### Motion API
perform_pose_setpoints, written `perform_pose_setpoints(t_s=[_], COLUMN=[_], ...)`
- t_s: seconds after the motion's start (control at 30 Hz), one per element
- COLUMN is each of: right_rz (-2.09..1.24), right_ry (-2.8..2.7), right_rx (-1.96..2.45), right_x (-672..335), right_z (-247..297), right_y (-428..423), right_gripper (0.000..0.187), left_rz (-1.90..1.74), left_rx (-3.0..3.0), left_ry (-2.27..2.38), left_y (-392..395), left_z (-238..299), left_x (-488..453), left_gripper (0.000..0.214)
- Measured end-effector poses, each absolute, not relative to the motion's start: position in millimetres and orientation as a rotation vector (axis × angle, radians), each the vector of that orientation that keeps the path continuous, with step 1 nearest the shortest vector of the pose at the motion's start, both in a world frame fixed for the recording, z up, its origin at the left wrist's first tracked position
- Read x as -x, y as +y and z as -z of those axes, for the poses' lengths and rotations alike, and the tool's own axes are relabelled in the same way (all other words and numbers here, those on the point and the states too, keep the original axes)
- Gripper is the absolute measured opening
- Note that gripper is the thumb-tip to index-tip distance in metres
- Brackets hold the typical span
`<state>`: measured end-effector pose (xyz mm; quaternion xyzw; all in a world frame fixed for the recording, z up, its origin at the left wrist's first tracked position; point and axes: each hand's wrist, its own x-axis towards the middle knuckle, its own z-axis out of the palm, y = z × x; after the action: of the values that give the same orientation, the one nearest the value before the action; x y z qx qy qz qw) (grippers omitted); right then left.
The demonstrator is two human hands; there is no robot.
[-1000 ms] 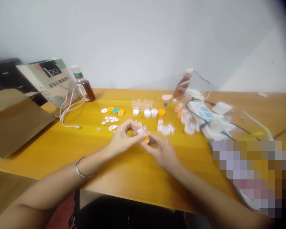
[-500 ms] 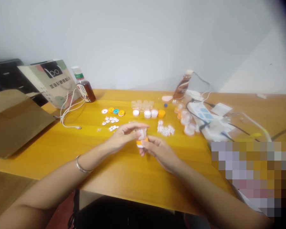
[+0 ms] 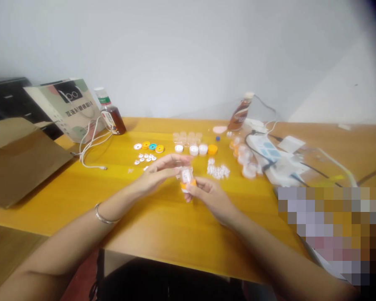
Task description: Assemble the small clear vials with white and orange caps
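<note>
A small clear plastic container (image 3: 186, 175) with an orange and white band at its lower end is held up above the table, between the thumb and fingers of my right hand (image 3: 211, 195). My left hand (image 3: 161, 170) reaches over from the other side. Its fingers are stretched out past the container's top and its thumb is apart from them, close to the clear part; whether it touches cannot be made out. Behind the hands lie a row of white and orange caps (image 3: 203, 149), clear cups (image 3: 188, 138) and a heap of small white pieces (image 3: 218, 171).
Coloured ring lids (image 3: 152, 146) and small white discs (image 3: 145, 158) lie left of centre. Bottles stand at the back left (image 3: 113, 119) and back right (image 3: 240, 112). A power strip (image 3: 269, 156) with cables is on the right, a cardboard box (image 3: 25, 163) and paper bag (image 3: 67, 108) on the left.
My left hand has loosened from the container's upper part and drawn slightly left, showing more of the clear part. My right hand keeps hold of the container in nearly the same place.
</note>
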<state>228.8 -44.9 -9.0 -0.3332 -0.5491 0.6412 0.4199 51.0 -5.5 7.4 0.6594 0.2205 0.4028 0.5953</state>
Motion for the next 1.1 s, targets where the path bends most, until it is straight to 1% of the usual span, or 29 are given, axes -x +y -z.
perform_pose_setpoints(t_s=[0.1,0.23,0.3,0.37,0.43,0.5,0.57,0.67,0.73,0.83,0.87,0.93,1.0,1.1], right_rz=[-1.598,-1.608,-1.594,-1.588,-1.595,-1.596,-1.569,-1.529,-1.527,-1.511,-1.504,-1.504,-1.51,-1.493], right_ry=[-1.415,-1.435,-1.445,-1.463,-1.477,-1.483,-1.488,-1.499,-1.503,-1.517,-1.521,-1.523,-1.514,-1.501], right_rx=[0.848,0.828,0.818,0.817,0.817,0.82,0.829,0.839,0.837,0.848,0.851,0.842,0.83,0.851], right_x=[-228.7,-229.0,-229.2,-229.1,-228.8,-228.7,-229.1,-230.2,-230.6,-230.3,-230.1,-229.7,-229.5,-229.5], right_z=[9.8,10.3,10.9,11.9,13.2,14.0,14.1,13.1,12.1,11.3,11.4,11.7,11.7,10.7], right_y=[-45.5,-45.9,-45.6,-45.2,-44.9,-44.7,-44.3,-43.7,-43.7,-44.3,-44.4,-44.6,-44.6,-44.7], right_gripper=[0.021,0.019,0.018,0.018,0.019,0.019,0.018,0.018,0.019,0.021,0.022,0.022,0.022,0.023], left_rz=[-0.985,-0.899,-0.95,-0.981,-0.951,-0.924,-0.965,-0.929,-0.85,-0.87,-0.919,-0.967,-0.934,-0.878], left_rx=[-1.625,-1.639,-1.699,-1.738,-1.715,-1.7,-1.766,-1.865,-1.846,-1.775,-1.762,-1.72,-1.641,-1.575], left_ry=[0.608,0.485,0.525,0.584,0.523,0.487,0.603,0.765,0.663,0.573,0.606,0.652,0.56,0.458], left_y=[-8.4,-12.1,-13.0,-13.0,-12.3,-11.2,-10.1,-9.4,-9.2,-8.4,-7.9,-6.8,-5.9,-5.6], left_z=[-9.2,-12.6,-13.3,-13.2,-12.8,-12.3,-11.7,-11.4,-11.8,-11.5,-10.9,-9.8,-9.5,-10.5], left_x=[-50.6,-50.6,-50.8,-51.0,-50.6,-50.0,-49.7,-49.5,-48.7,-47.2,-46.9,-46.7,-46.8,-47.0], left_gripper=[0.026,0.03,0.033,0.029,0.021,0.021,0.024,0.02,0.022,0.039,0.041,0.033,0.023,0.031])
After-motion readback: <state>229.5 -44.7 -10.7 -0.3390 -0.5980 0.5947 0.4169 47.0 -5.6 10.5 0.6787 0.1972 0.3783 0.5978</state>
